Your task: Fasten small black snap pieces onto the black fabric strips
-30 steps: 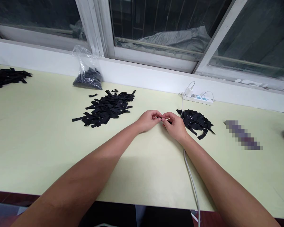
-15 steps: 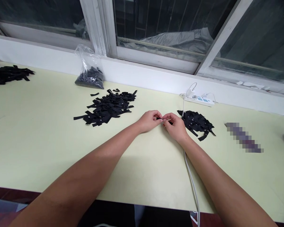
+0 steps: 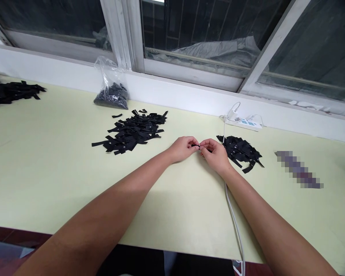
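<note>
Over the pale yellow table, my left hand (image 3: 183, 148) and my right hand (image 3: 215, 154) meet fingertip to fingertip. Both pinch a small black fabric strip (image 3: 194, 145), most of it covered by my fingers. Just beyond my right hand lies a pile of black strips (image 3: 241, 149), some with small light marks on them. A larger pile of similar black strips (image 3: 132, 130) spreads to the left of my left hand. Each hand is closed, its fingers bent around the held strip.
A clear plastic bag (image 3: 112, 94) of black pieces stands by the wall. More black strips (image 3: 14, 92) lie far left. A white power strip (image 3: 244, 122) sits at the back, its cable (image 3: 232, 214) running past my right arm. A blurred-out item (image 3: 299, 168) is at right.
Both hands stay together on the strip, with only slight finger movement. The whole view has shifted a little, so everything sits slightly further right and lower.
</note>
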`<state>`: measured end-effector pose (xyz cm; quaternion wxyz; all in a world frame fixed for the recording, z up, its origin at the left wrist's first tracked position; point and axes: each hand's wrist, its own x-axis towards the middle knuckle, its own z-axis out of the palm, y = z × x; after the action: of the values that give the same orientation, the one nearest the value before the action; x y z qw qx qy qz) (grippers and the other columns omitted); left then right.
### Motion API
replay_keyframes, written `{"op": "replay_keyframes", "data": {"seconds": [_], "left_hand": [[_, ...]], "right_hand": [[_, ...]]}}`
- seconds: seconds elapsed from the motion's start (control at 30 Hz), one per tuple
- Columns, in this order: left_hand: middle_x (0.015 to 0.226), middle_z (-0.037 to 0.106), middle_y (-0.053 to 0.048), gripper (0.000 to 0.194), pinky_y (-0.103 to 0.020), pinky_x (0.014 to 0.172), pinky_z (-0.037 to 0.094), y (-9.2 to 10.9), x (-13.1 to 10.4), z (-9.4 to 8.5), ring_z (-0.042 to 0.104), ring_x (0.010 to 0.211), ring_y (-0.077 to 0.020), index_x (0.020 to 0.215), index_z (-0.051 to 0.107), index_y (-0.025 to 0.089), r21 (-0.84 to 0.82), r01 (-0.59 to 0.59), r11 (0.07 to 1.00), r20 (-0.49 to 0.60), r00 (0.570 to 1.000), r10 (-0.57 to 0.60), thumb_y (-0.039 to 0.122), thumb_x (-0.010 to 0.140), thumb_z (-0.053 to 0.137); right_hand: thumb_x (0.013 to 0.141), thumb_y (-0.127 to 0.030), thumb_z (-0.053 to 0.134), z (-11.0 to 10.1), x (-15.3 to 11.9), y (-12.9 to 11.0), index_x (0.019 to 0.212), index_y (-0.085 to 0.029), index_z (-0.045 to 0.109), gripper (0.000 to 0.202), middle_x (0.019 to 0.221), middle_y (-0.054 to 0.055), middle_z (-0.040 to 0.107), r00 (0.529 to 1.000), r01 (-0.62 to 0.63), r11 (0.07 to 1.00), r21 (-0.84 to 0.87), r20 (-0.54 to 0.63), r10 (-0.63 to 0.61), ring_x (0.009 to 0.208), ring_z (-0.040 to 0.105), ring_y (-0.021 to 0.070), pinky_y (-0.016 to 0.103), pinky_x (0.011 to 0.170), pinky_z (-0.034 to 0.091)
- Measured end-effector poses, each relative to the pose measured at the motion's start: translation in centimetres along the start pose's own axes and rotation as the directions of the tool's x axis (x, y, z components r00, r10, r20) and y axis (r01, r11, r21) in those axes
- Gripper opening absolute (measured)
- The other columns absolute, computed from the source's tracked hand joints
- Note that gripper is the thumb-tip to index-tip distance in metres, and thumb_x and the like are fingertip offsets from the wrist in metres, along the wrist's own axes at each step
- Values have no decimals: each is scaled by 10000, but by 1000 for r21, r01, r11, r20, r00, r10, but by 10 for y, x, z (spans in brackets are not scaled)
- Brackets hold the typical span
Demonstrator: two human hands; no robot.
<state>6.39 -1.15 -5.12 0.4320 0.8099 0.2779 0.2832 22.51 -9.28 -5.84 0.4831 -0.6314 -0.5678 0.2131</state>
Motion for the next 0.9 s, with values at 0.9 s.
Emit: {"op": "replay_keyframes", "data": {"seconds": [0.9], "left_hand": [[807, 697, -52, 217, -283, 680, 472, -2, 2, -8, 599, 712, -138, 906, 696, 137, -86, 47, 995, 77, 996, -41, 324, 796, 692]], "right_hand": [[738, -313, 668, -2, -4, -12, 899, -187, 675, 205, 785, 42, 703, 994, -96, 985, 140, 72, 87, 701, 650, 163, 307, 681, 542]]}}
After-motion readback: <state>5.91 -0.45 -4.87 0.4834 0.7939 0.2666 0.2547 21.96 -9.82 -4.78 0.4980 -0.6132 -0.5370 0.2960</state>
